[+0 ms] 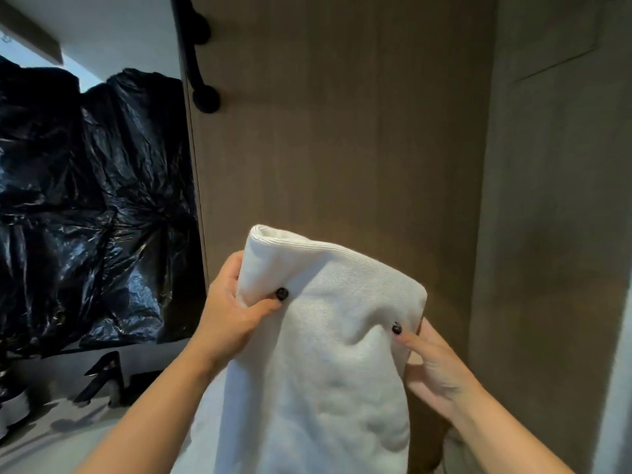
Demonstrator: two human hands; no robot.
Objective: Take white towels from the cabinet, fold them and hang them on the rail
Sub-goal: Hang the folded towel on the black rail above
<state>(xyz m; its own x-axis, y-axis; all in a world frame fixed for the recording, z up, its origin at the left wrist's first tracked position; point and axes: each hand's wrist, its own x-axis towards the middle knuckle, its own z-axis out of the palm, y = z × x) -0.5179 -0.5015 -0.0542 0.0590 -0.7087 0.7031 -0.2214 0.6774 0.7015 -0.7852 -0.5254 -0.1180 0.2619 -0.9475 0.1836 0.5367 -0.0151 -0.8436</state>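
Observation:
A white towel [321, 343] hangs doubled over in front of me, its folded top edge held up before a brown wooden panel [342, 131]. My left hand [229, 313] pinches its upper left corner, thumb on the front. My right hand [434, 367] grips the right edge, thumb on the front and fingers behind the cloth. A black rail [191, 53] on round mounts runs along the panel's upper left edge, well above the towel.
Crumpled black plastic sheeting [92, 206] covers the wall at the left. Below it a black tap [102, 378] stands on a pale countertop [44, 436]. A grey-brown wall panel [547, 234] stands at the right.

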